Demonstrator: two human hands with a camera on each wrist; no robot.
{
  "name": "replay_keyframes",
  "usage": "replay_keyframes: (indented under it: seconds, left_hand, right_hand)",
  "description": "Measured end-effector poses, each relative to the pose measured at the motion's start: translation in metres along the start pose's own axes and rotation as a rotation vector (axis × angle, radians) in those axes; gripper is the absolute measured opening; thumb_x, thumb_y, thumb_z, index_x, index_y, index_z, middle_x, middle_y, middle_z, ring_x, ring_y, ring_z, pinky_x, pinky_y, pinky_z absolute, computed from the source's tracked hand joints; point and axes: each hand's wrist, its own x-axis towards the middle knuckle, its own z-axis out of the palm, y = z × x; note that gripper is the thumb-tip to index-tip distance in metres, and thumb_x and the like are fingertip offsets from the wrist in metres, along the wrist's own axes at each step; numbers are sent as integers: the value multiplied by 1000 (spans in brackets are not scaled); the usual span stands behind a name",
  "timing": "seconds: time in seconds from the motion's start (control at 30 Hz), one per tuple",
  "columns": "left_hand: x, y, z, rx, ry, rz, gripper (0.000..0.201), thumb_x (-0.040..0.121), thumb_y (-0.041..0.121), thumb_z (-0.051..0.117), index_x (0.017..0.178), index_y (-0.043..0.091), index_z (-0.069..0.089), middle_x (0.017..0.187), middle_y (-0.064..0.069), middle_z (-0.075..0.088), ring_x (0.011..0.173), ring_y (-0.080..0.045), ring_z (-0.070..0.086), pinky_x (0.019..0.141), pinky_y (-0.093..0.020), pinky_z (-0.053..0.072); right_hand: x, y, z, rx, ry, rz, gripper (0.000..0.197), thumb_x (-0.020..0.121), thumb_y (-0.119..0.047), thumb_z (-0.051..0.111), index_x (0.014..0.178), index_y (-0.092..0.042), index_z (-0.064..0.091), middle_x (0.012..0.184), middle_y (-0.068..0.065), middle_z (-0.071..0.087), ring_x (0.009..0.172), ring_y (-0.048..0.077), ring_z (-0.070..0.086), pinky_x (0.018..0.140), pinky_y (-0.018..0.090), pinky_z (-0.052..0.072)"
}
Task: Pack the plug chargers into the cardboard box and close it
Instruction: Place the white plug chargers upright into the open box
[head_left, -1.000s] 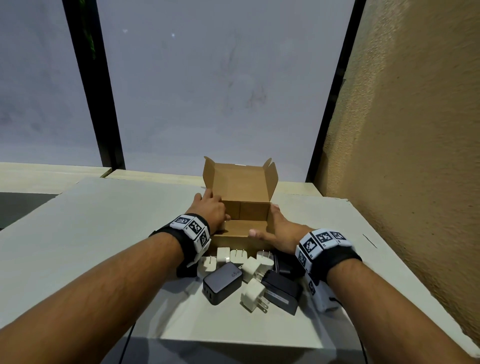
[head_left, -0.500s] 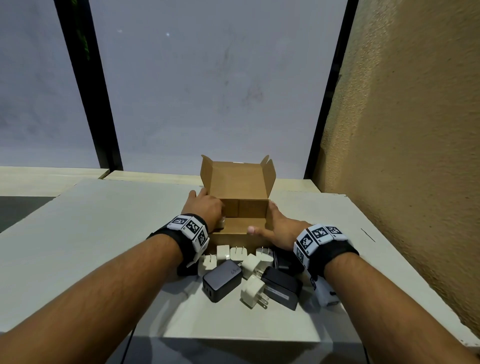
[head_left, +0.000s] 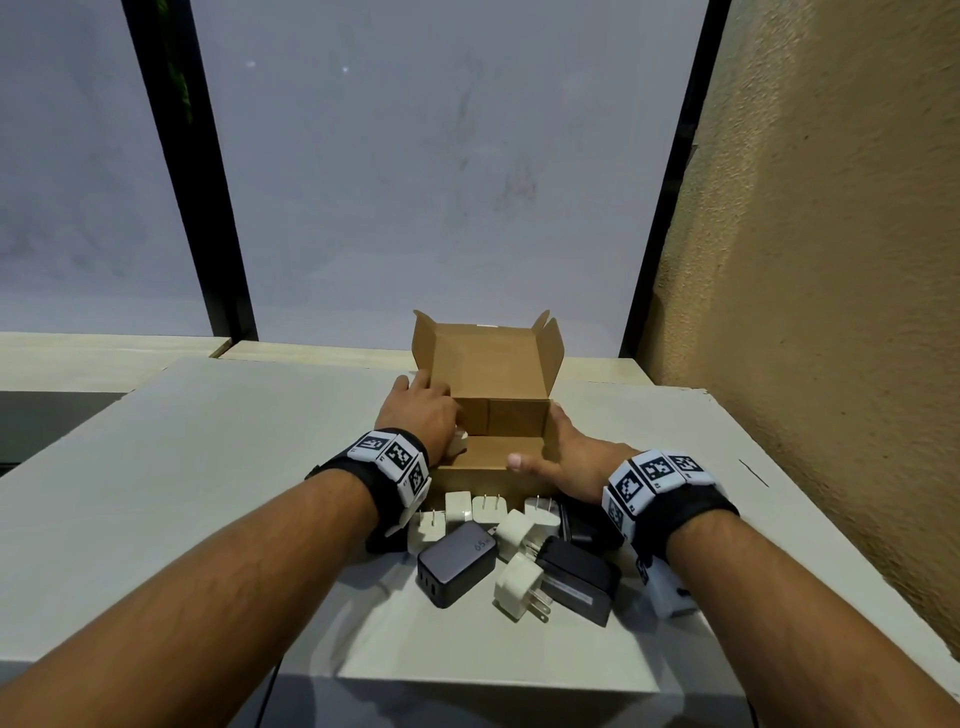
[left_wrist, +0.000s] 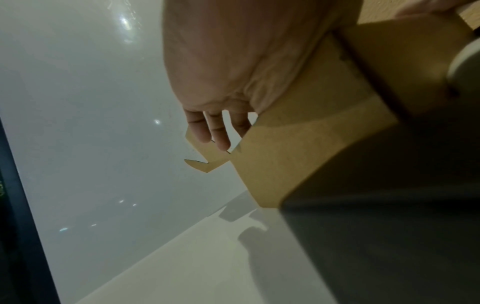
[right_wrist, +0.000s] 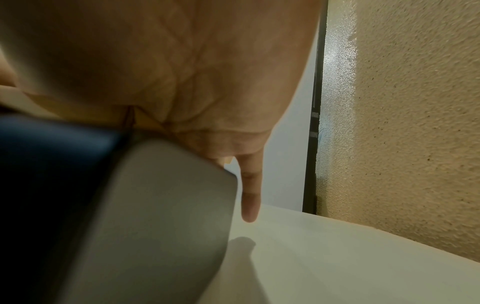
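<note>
1. Resting against the left side of the cardboard box, the left hand lies with its fingers reaching toward the left flap; in the left wrist view the fingers are nearly straight and touch the flap's edge, so this grip is released, pressing and not clasping
2. Near the left thumb, at the box's near-left corner, a small white thing shows, but I cannot tell what it is
3. Standing on the pale counter, the box is open, with its lid upright at the far side and two side flaps raised; the part of its inside that shows is bare cardboard
4. Just in front of the box, between the two wrists, the plug chargers lie in a loose heap on the counter, outside the box: several white ones with metal prongs, a dark grey one marked 65, and a black one to its right
5. On the right side of the box the right hand lies flat against the wall, thumb along the front edge; its fingers are straight in the right wrist view, so this grip is released too
6. Both wrists wear black bands with white coded markers
7. At the far right a rough tan wall stands beside the counter
</note>
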Motion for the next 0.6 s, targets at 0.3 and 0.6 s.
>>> replay_keyframes:
  seconds: [0.3, 0.6]
  left_hand:
    - [6, -8, 11, -115, -20, -156, 45, 89, 60, 48, 107, 27, 72, 111, 0, 68, 118, -21, 45, 98, -40, 36]
    - [6, -5, 2, -59, -20, 11, 27, 88, 35, 64, 114, 34, 68, 118, 7, 67, 119, -20, 42, 99, -39, 33]
  right_hand:
    - [1, 1, 0, -22, -18, 15, 116, 66, -91, 38, 153, -33, -12, 163, 4, 18, 142, 32, 36, 114, 49, 31]
    - [-4, -2, -2, -1, -11, 11, 106, 78, -79, 45, 154, -30, -9, 163, 4, 18, 144, 32, 31, 115, 45, 27]
